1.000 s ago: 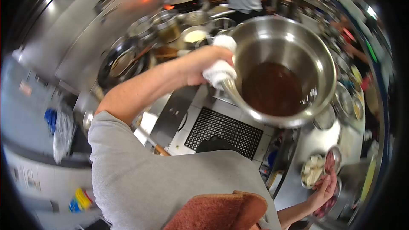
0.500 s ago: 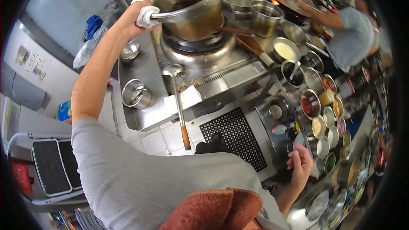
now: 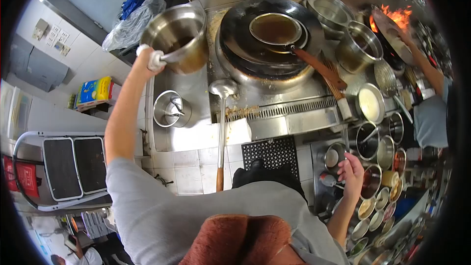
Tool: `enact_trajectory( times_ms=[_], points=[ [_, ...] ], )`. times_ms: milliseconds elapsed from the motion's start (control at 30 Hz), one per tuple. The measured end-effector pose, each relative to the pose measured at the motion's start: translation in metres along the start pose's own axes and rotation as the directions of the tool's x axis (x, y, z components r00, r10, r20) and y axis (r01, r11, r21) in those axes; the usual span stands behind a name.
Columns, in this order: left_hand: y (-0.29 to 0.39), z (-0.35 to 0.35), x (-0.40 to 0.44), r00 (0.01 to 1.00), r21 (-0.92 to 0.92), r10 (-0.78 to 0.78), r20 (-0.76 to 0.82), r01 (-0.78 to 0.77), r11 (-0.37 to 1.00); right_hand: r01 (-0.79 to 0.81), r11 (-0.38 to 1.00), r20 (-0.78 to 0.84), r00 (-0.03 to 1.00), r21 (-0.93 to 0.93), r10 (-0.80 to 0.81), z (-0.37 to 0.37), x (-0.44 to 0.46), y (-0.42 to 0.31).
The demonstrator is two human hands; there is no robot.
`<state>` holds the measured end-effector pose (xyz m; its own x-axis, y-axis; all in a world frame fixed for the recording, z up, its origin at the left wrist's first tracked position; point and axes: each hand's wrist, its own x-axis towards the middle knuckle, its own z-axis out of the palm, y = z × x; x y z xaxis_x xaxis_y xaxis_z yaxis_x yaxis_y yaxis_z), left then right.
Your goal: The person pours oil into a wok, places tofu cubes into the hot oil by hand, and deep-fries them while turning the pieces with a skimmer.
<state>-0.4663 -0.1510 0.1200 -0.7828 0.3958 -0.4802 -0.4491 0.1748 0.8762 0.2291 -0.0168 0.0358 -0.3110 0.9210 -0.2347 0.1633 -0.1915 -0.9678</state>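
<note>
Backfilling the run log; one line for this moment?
left hand: holding metal pot through white cloth | metal pot: left of wok | right hand: loosely curled, nothing visibly held | ladle: untouched

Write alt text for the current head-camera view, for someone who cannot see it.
A person's bare left hand grips a large silver metal pot through a white cloth, beside a round black wok on a steel stove. The half-curled right hand hovers near silver metal containers. Orange flames rise at upper right, by another person's arm.

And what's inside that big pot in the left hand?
The pot holds dark brown contents low inside, seemingly liquid; they and the near wall hide the bottom.
</note>
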Motion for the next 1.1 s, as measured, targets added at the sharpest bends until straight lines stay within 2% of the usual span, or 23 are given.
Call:
enact_trajectory(
  times_ms=[33, 100, 133, 167, 233, 300, 367, 433, 467, 500, 567, 600, 633, 700, 733, 767, 800, 833, 867, 900, 1033, 1067, 1100],
  points=[
    [-0.013, -0.002, 0.003, 1.0, 0.006, -0.012, -0.026, 0.012, 1.0, 0.005, 1.0, 0.019, 1.0, -0.003, -0.005, 0.004, 0.02, -0.005],
    [-0.039, -0.005, 0.004, 0.998, -0.02, -0.035, -0.06, 0.034, 0.999, -0.025, 0.977, 0.075, 0.997, 0.213, 0.009, 0.014, 0.063, -0.015],
    [-0.05, -0.01, 0.013, 0.993, -0.077, -0.069, -0.097, 0.061, 0.995, -0.097, 0.954, 0.147, 0.988, 0.285, 0.056, 0.013, 0.085, -0.022],
    [-0.065, -0.016, 0.017, 0.984, -0.138, -0.112, -0.137, 0.092, 0.986, -0.11, 0.956, 0.174, 0.983, 0.273, 0.064, 0.017, 0.104, -0.031],
    [-0.088, -0.021, 0.019, 0.987, -0.154, -0.09, -0.132, 0.069, 0.986, -0.216, 0.83, 0.272, 0.959, 0.515, 0.081, 0.039, 0.143, -0.053],
    [-0.102, -0.023, 0.028, 0.977, -0.202, -0.114, -0.181, 0.077, 0.976, -0.278, 0.793, 0.366, 0.928, 0.542, 0.075, 0.058, 0.176, -0.076],
    [-0.108, -0.023, 0.03, 0.983, -0.172, -0.115, -0.144, 0.089, 0.981, -0.33, 0.759, 0.446, 0.893, 0.561, 0.059, 0.075, 0.208, -0.095],
    [-0.118, -0.029, 0.039, 0.976, -0.19, -0.104, -0.191, 0.067, 0.979, -0.505, 0.748, 0.696, 0.714, 0.431, 0.081, 0.087, 0.235, -0.104],
    [-0.124, -0.035, 0.042, 0.967, -0.204, -0.098, -0.237, 0.049, 0.978, -0.578, 0.734, 0.747, 0.648, 0.357, 0.147, 0.092, 0.251, -0.101],
    [-0.128, -0.036, 0.043, 0.963, -0.21, -0.098, -0.251, 0.045, 0.977, -0.583, 0.734, 0.757, 0.637, 0.347, 0.147, 0.099, 0.259, -0.096],
    [-0.135, -0.038, 0.044, 0.97, -0.219, 0.004, -0.245, -0.059, 0.974, -0.718, 0.644, 0.781, 0.551, 0.265, 0.293, 0.113, 0.268, -0.09],
    [-0.135, -0.035, 0.037, 0.964, -0.169, 0.05, -0.261, -0.096, 0.981, -0.813, 0.511, 0.781, 0.502, 0.28, 0.371, 0.122, 0.262, -0.102],
    [-0.135, -0.033, 0.029, 0.963, -0.171, 0.05, -0.266, -0.098, 0.98, -0.814, 0.511, 0.784, 0.498, 0.275, 0.371, 0.126, 0.268, -0.099],
    [-0.132, -0.019, 0.014, 0.818, -0.012, 0.263, -0.513, -0.313, 0.95, -0.894, 0.348, 0.909, 0.365, 0.282, 0.2, 0.129, 0.281, -0.092],
    [-0.129, -0.018, 0.005, 0.757, 0.023, 0.321, -0.569, -0.375, 0.927, -0.881, 0.359, 0.876, 0.411, 0.309, 0.254, 0.131, 0.276, -0.107],
    [-0.141, -0.045, 0.022, 0.652, 0.157, 0.429, -0.625, -0.434, 0.887, -0.871, 0.361, 0.869, 0.432, 0.333, 0.242, 0.131, 0.276, -0.11],
    [-0.128, -0.023, -0.017, 0.66, 0.088, 0.458, -0.595, -0.513, 0.854, -0.875, 0.358, 0.888, 0.413, 0.326, 0.2, 0.13, 0.277, -0.107],
    [-0.131, -0.037, -0.026, 0.673, 0.13, 0.577, -0.462, -0.592, 0.795, -0.878, 0.359, 0.907, 0.391, 0.317, 0.156, 0.131, 0.279, -0.106],
    [-0.131, -0.034, -0.047, 0.739, 0.033, 0.481, -0.472, -0.531, 0.847, -0.853, 0.395, 0.9, 0.418, 0.342, 0.123, 0.132, 0.274, -0.104],
    [-0.133, -0.03, -0.07, 0.764, -0.045, 0.494, -0.415, -0.559, 0.828, -0.819, 0.441, 0.889, 0.448, 0.367, 0.093, 0.134, 0.268, -0.107],
    [-0.144, -0.016, -0.163, 0.846, -0.02, 0.443, -0.296, -0.469, 0.883, -0.751, 0.5, 0.848, 0.526, 0.432, 0.057, 0.141, 0.254, -0.109],
    [-0.149, -0.012, -0.184, 0.856, -0.004, 0.418, -0.304, -0.44, 0.898, -0.77, 0.468, 0.86, 0.509, 0.433, 0.041, 0.142, 0.252, -0.11],
    [-0.163, -0.022, -0.193, 0.862, -0.01, 0.45, -0.234, -0.465, 0.885, -0.764, 0.472, 0.858, 0.513, 0.44, 0.032, 0.144, 0.25, -0.112]
  ],
)
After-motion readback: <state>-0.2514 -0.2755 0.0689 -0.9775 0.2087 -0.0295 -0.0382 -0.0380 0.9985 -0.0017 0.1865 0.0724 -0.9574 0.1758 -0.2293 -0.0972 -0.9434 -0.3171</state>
